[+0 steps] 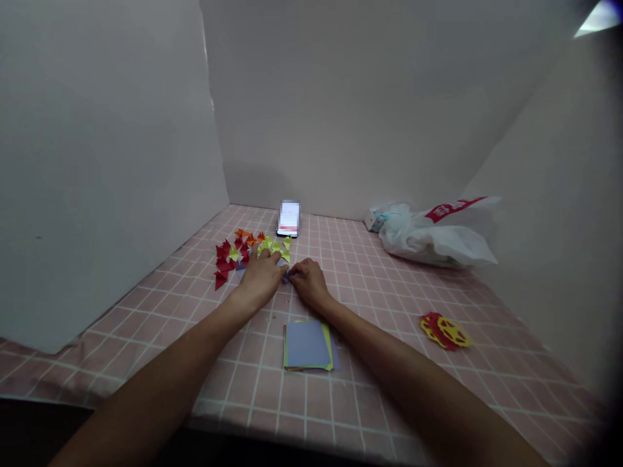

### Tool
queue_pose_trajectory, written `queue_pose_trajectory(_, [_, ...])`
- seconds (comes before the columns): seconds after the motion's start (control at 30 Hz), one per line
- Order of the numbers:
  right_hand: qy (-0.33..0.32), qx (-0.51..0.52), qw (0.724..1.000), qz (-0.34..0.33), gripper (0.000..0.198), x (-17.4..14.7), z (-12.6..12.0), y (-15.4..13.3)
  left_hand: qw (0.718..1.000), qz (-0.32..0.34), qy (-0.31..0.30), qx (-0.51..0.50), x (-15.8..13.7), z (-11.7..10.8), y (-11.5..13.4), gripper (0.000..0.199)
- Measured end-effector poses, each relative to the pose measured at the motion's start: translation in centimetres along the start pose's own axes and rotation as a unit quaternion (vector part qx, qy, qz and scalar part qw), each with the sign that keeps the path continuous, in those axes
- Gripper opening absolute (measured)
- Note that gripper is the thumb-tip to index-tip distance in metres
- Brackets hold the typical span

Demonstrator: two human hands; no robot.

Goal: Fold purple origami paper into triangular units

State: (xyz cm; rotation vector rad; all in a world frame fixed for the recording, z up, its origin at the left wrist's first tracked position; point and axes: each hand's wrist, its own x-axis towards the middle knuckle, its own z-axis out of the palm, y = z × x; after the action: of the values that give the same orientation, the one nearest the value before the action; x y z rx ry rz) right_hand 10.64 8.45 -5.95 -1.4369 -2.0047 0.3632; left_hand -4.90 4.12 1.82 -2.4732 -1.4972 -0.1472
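Small folded paper figures in red (225,264), orange (250,240) and yellow (267,244) stand in a cluster left of centre. My left hand (263,275) reaches into the near side of this cluster, its fingers spread and its palm down. Beneath and beside it, bits of purple folded paper (240,269) show, mostly covered. Just to the right, my right hand (309,281) is closed, with its fingertips pinched at a small purple paper piece (285,277) by the left thumb. That piece's shape is largely hidden.
A stack of square coloured paper (306,345), blue on top, lies between my forearms. A phone (289,218) with a lit screen leans behind the cluster. At right are a white plastic bag (433,237), a tissue pack (377,219) and red-and-yellow cut-out discs (445,331) on the pink checked cloth (370,395).
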Motion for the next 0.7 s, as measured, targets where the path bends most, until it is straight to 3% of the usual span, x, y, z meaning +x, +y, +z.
queue_pose_trajectory(0.7, [-0.008,-0.002,1.000,0.013,0.013,0.00,-0.22,-0.34,1.000,0.003,-0.027,0.008,-0.48,-0.35,0.34,0.030])
